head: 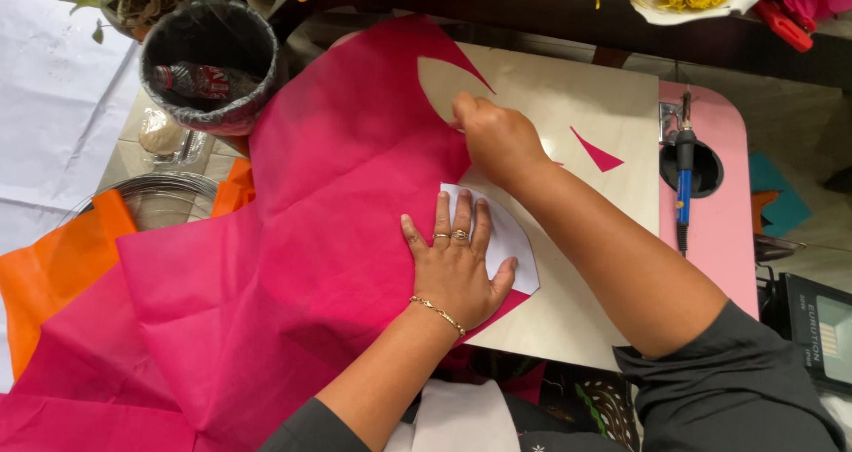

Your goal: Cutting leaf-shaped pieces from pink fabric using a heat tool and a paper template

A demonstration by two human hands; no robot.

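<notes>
Left hand (454,270): flat, fingers spread, palm down on a white paper template (510,239); it presses rather than grasps, grip fully open. Rings and a wrist chain show.
White paper template: lies on the pink fabric (293,265) near the board's near edge; the hand covers its left part, only the rounded right side shows.
Right hand (497,137): closed in a fist-like grip at the fabric's cut edge, near the board's far-left area. Whatever it holds is hidden inside the fingers; cannot tell what, or whether anything.
Pink fabric: large creased sheet, spread over the board's left half and hanging off its left edge; lower part cut off by the frame. A curved cutout shows near the far edge.
Wooden board (586,106): pale, resting on the table; near-right corner hidden by the right forearm.
Pink scrap (596,153): small triangle, alone on the board's right side.
Soldering-type tool (683,172): blue handle, on the pink table (719,239) along the board's right edge; tip hard to make out.
Bin (210,61): beyond the table's far-left corner, with a bottle inside.
Orange fabric (62,274): left, partly under the pink.
</notes>
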